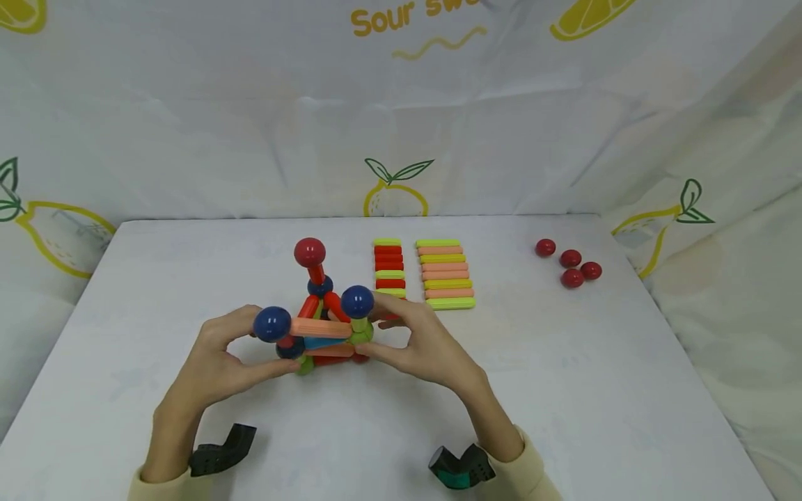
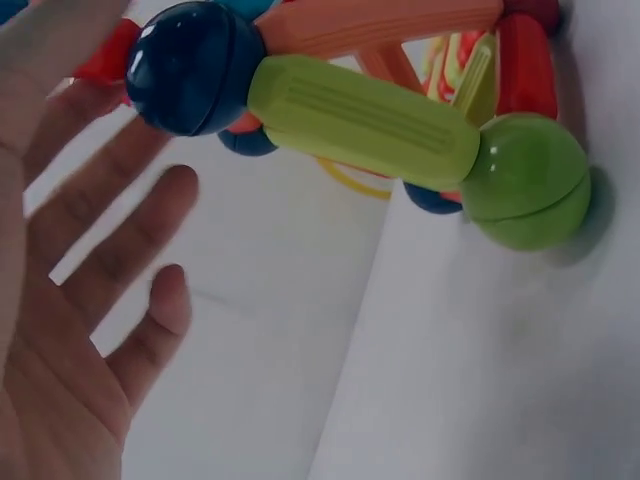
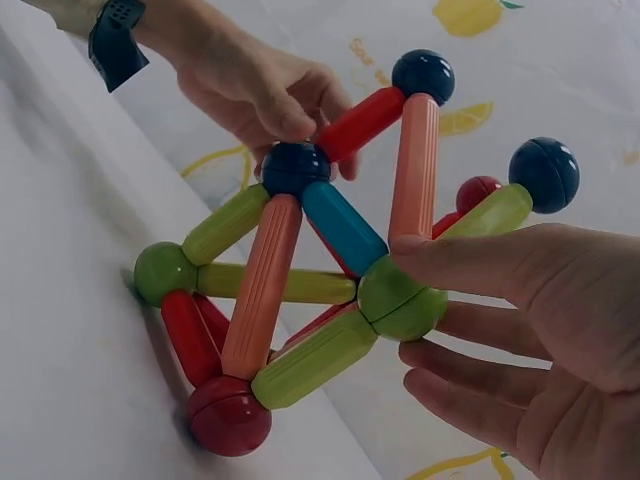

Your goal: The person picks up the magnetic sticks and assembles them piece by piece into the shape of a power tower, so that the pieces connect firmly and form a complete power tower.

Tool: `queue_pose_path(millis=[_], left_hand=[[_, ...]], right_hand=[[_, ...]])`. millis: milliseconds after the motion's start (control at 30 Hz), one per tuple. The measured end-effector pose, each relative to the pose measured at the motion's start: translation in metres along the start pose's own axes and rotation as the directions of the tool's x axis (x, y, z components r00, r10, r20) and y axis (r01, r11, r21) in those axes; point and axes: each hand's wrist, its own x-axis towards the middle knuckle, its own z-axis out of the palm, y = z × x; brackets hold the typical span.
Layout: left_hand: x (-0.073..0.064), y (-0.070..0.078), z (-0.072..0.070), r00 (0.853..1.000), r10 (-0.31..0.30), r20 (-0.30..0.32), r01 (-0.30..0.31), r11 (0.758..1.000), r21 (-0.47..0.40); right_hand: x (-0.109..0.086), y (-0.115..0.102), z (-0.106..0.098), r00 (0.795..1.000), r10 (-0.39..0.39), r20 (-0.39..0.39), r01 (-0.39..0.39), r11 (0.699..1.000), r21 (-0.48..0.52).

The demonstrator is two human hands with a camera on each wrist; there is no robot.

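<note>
Rod-and-ball frame point(image 1: 328, 328) on the white table point(image 1: 595, 390), between both hands. Left hand point(image 1: 216, 365) pinches its lower blue ball point(image 3: 295, 168); right hand point(image 1: 425, 344) grips a green ball point(image 3: 395, 300). Loose rods point(image 1: 446, 284) behind, red balls point(image 1: 571, 258) far right.

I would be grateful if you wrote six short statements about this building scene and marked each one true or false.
1. The left hand and right hand both hold the ball-and-rod structure. True.
2. Four loose balls lie on the table. True.
3. All four loose balls are blue. False: they are red.
4. Loose rods are laid out in two columns. True.
5. In the head view, the loose rods lie right of the loose balls. False: they lie left of them.
6. The red ball at the structure's back sits on a blue rod. False: it sits on a red rod.
</note>
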Motion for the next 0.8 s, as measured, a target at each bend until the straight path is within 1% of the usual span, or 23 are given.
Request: queue_pose_path(millis=[67,167,233,300,367,433,500,533,600,633,700,733,767,800], left_hand=[[-0.001,0.000,-0.002,1.000,-0.025,0.016,0.024,0.998,0.051],[-0.002,-0.002,-0.007,0.999,-0.041,0.004,0.040,0.992,0.123],[-0.004,-0.003,-0.011,0.999,-0.046,-0.028,0.050,0.987,0.152],[-0.004,-0.004,-0.015,0.996,-0.062,-0.069,0.073,0.980,0.188],[-0.005,-0.005,-0.017,0.989,-0.082,-0.120,0.107,0.971,0.215],[-0.004,-0.005,-0.016,0.981,-0.108,-0.161,0.144,0.963,0.230],[-0.004,-0.005,-0.014,0.974,-0.143,-0.175,0.182,0.956,0.231],[-0.003,-0.005,-0.013,0.973,-0.163,-0.167,0.197,0.956,0.219],[-0.004,-0.005,-0.012,0.975,-0.189,-0.119,0.210,0.957,0.201],[-0.005,-0.005,-0.013,0.978,-0.196,-0.077,0.208,0.959,0.192],[-0.007,-0.004,-0.014,0.978,-0.204,0.042,0.194,0.966,0.172],[-0.009,-0.004,-0.016,0.971,-0.209,0.113,0.190,0.969,0.157],[-0.011,-0.003,-0.016,0.958,-0.220,0.183,0.195,0.970,0.146],[-0.012,-0.003,-0.016,0.941,-0.233,0.245,0.209,0.970,0.121]], right_hand=[[-0.001,-0.001,-0.002,0.998,0.044,0.047,-0.044,0.999,0.013],[-0.002,-0.004,-0.002,0.992,0.082,0.093,-0.084,0.996,0.023],[-0.003,-0.007,0.001,0.989,0.081,0.126,-0.087,0.995,0.045],[-0.003,-0.010,0.005,0.984,0.068,0.165,-0.081,0.994,0.076],[-0.004,-0.014,0.010,0.975,0.052,0.214,-0.076,0.992,0.105],[-0.003,-0.017,0.016,0.963,0.045,0.267,-0.081,0.989,0.127],[-0.003,-0.020,0.020,0.948,0.054,0.314,-0.100,0.987,0.129],[-0.002,-0.021,0.022,0.941,0.058,0.335,-0.105,0.987,0.125],[-0.002,-0.023,0.024,0.928,0.067,0.366,-0.115,0.988,0.108],[-0.002,-0.023,0.024,0.923,0.066,0.380,-0.111,0.989,0.097],[-0.003,-0.024,0.024,0.912,0.052,0.407,-0.088,0.994,0.070],[-0.003,-0.024,0.024,0.906,0.042,0.421,-0.075,0.995,0.061],[-0.003,-0.023,0.024,0.901,0.033,0.433,-0.060,0.997,0.050],[-0.003,-0.024,0.025,0.895,0.024,0.446,-0.048,0.998,0.043]])
